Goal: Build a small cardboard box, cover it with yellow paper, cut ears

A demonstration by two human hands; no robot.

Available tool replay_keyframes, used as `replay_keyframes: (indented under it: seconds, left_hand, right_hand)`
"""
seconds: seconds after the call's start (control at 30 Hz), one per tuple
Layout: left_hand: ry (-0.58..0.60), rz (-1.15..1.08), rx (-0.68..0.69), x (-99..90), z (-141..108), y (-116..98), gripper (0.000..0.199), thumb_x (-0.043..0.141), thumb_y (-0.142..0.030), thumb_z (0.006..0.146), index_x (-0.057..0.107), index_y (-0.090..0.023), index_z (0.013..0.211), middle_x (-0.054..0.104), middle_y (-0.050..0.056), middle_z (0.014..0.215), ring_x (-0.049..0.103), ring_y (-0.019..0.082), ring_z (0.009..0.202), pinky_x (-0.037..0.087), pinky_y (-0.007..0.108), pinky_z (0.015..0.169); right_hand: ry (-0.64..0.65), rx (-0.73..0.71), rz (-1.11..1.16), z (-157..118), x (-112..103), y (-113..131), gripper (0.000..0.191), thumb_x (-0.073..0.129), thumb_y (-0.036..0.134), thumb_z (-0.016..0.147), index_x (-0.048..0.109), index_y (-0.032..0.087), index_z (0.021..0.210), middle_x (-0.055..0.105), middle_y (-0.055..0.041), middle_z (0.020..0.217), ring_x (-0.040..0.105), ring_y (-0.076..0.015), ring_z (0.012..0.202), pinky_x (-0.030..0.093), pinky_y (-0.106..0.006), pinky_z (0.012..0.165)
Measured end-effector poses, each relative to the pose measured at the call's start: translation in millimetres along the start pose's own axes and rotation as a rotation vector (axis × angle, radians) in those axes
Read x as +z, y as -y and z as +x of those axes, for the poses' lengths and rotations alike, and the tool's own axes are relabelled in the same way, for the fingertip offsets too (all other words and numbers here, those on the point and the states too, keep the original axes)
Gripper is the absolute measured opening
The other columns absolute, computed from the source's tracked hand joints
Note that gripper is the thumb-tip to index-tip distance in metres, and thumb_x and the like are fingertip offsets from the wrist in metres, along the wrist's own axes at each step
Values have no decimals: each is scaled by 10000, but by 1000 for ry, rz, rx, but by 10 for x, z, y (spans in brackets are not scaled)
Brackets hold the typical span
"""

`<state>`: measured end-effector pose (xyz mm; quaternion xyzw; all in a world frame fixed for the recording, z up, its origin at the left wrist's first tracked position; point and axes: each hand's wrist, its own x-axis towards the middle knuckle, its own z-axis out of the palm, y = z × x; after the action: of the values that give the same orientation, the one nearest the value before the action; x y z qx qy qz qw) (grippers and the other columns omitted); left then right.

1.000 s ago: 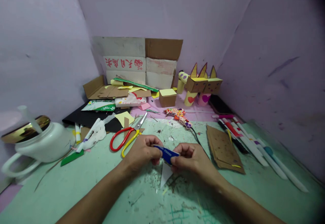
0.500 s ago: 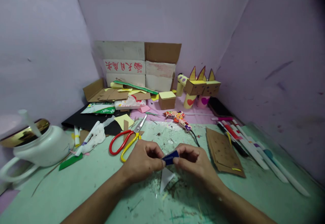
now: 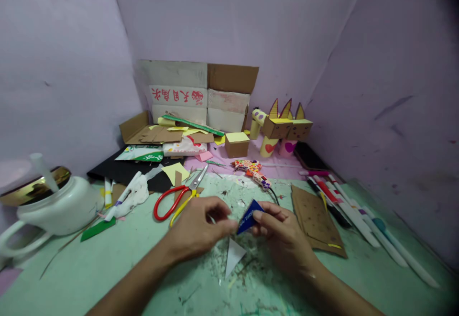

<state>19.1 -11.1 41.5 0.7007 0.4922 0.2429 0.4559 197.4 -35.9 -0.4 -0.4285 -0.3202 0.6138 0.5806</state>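
A small blue triangular piece (image 3: 250, 216) with pale printing is pinched between the thumb and fingers of my right hand (image 3: 283, 227). My left hand (image 3: 202, 225) is just left of it, fingers curved and parted from the thumb, with nothing visible between them; its fingertips come close to the blue piece's lower left corner. Below and between my hands a white triangular piece (image 3: 234, 257) lies on the green tabletop (image 3: 143, 268). Scissors with red and yellow handles (image 3: 172, 202) lie open behind my left hand.
A patterned glue gun (image 3: 253, 170) with a black cord lies ahead. Brown cardboard (image 3: 315, 218) and several markers (image 3: 351, 211) are at right. A white teapot-like vessel (image 3: 64, 208) stands at left. Farther back are a small box (image 3: 237, 145), cardboard figures (image 3: 283, 128) and scraps.
My left hand has let go of the blue piece and moved slightly left. In my right hand the piece has turned more upright, showing more of its face.
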Motion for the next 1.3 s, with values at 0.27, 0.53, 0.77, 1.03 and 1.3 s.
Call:
replay_keyframes:
  seconds: [0.27, 0.53, 0.77, 1.03, 1.3]
  left_hand:
    - [-133, 940, -233, -403, 36, 308, 398, 463, -142, 667, 549, -145, 1056, 584, 157, 991, 605, 303, 854, 426, 344, 644]
    - [-294, 746, -288, -356, 45, 153, 519, 468, -170, 684, 452, -168, 1203, 662, 155, 944, 633, 342, 845, 428, 363, 639]
    - [-349, 193, 17, -215, -31, 33, 275, 570, -400, 720, 563, -182, 888, 657, 38, 719, 600, 200, 618, 430, 279, 583]
    - [-209, 294, 226, 147, -164, 59, 310, 352, -259, 858, 545, -188, 1090, 674, 76, 854, 635, 220, 749, 471, 323, 692]
    - [-52, 343, 244, 213, -143, 241, 549, 444, -161, 780, 432, -230, 1325, 568, 127, 1275, 536, 299, 1137, 436, 409, 928]
  right_hand:
    - [-61, -3, 56, 41, -41, 39, 255, 836, 290, 508, 720, 131, 671, 631, -5, 521, 521, -84, 421, 442, -187, 430]
    - [-93, -62, 103, 31, -26, 91, 239, 839, 280, 484, 724, 154, 652, 626, 0, 535, 523, -92, 421, 451, -204, 414]
    - [-126, -158, 136, 50, -71, 180, 204, 826, 262, 490, 723, 181, 646, 638, 6, 563, 523, -88, 443, 441, -201, 442]
    - [-102, -209, 106, 44, -80, 184, 207, 826, 297, 500, 734, 186, 649, 621, 5, 543, 515, -91, 451, 433, -208, 461]
    - [-87, -313, 73, 6, -104, 252, 167, 809, 307, 531, 739, 204, 642, 596, -5, 500, 501, -118, 465, 411, -237, 464]
